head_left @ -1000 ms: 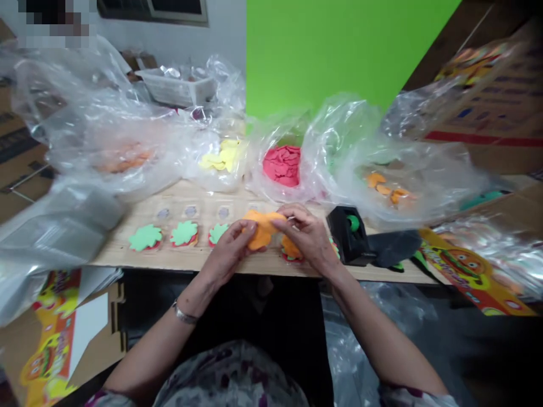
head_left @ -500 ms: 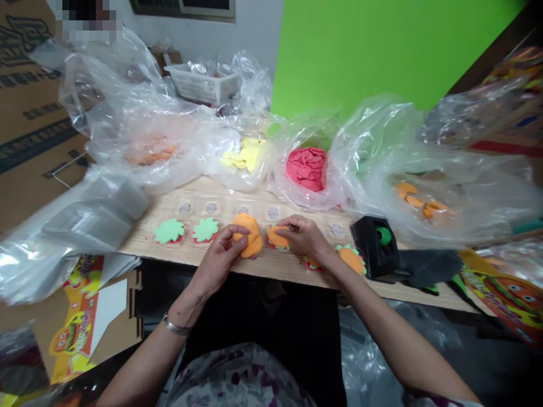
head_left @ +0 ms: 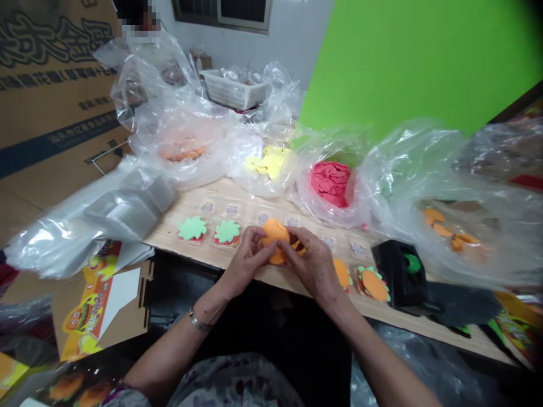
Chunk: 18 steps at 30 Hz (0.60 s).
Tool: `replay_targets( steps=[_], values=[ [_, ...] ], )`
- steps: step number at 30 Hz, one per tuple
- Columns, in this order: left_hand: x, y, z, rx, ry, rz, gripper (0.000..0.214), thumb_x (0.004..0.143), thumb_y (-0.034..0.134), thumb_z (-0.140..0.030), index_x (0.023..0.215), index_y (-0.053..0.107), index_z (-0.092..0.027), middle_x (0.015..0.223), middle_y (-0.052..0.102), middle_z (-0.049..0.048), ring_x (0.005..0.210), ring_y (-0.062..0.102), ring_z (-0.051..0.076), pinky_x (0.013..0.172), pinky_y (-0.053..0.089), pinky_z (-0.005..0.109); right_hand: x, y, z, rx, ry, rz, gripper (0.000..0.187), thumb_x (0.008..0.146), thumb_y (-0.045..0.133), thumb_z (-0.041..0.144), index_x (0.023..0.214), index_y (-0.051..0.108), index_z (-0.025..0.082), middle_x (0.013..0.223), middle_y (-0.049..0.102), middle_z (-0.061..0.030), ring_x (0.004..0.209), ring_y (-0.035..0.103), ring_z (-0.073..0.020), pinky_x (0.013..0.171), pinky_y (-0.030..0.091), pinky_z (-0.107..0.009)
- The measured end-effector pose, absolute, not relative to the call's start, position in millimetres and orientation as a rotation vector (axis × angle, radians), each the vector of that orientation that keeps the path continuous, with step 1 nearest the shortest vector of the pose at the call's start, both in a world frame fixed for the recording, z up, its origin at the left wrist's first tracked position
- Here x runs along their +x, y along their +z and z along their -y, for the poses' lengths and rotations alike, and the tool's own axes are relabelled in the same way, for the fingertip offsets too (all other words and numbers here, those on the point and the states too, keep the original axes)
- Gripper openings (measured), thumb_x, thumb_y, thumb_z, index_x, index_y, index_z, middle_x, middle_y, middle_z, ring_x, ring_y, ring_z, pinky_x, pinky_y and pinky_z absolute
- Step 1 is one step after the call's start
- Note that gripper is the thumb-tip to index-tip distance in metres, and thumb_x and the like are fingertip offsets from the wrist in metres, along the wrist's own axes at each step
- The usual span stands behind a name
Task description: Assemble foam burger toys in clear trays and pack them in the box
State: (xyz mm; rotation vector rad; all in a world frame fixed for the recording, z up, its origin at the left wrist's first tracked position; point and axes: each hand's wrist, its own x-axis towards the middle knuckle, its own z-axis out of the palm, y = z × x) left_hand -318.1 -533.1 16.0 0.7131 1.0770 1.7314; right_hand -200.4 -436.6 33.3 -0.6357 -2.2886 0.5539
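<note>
Several flat orange pieces [head_left: 275,232] are held in a small stack above the table's front edge. My left hand [head_left: 248,257] is closed on the stack from the left, thumb on top. My right hand [head_left: 311,260] meets it from the right, thumb and fingers pinching at the stack; exactly which piece they grip is hidden. To the left, a green leaf-shaped piece [head_left: 192,228] and another green piece [head_left: 228,232] lie over red ones in clear plastic trays. Right of my hands, an orange piece [head_left: 373,284] tops a green and red layered stack. Another orange-topped stack [head_left: 340,272] is partly covered by my right hand.
Behind the row lie plastic bags of orange pieces [head_left: 182,150], yellow pieces [head_left: 271,161] and red pieces [head_left: 331,183]. A black tape dispenser [head_left: 399,277] stands at right, nested clear trays [head_left: 123,212] at left. A person [head_left: 139,14] is at the back left.
My right hand has left the tray where it held an orange piece and joined my left hand at the stack. The whole view has shifted, so the table appears further right and lower.
</note>
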Motion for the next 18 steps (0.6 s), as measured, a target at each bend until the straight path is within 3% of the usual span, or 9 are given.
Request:
replay_targets(
  steps=[4,10,18],
  values=[
    [-327,18,534,0.492,1.752,-0.858,0.039,0.080,0.063,-0.039,0.113,0.047,-0.028,0.103,0.057,0.0003,0.083,0.060,0.014,0.067,0.053,0.029,-208,28,442,-0.455,0.441,2.302,0.019,0.088,0.053,0.027,0.105,0.061,0.024,0.089,0.066,-0.0052,0.083,0.061,-0.0200,0.074,0.051,-0.034],
    [-336,16,536,0.305,1.738,-0.772,0.025,0.076,0.068,-0.035,0.088,0.064,-0.013,0.090,0.064,0.0041,0.075,0.060,0.013,0.064,0.053,0.024,-216,29,444,-0.304,0.104,2.357,0.033,0.086,0.057,0.026,0.119,0.055,0.023,0.109,0.055,-0.0129,0.101,0.053,-0.0248,0.082,0.049,-0.041],
    [-339,10,538,0.194,1.736,-0.705,0.025,0.077,0.067,-0.035,0.089,0.066,-0.012,0.082,0.065,0.0033,0.070,0.060,0.012,0.065,0.053,0.026,-222,20,442,-0.038,-0.100,2.396,0.026,0.088,0.052,0.015,0.113,0.054,0.024,0.123,0.055,-0.0114,0.118,0.047,-0.0247,0.093,0.044,-0.045]
  ],
)
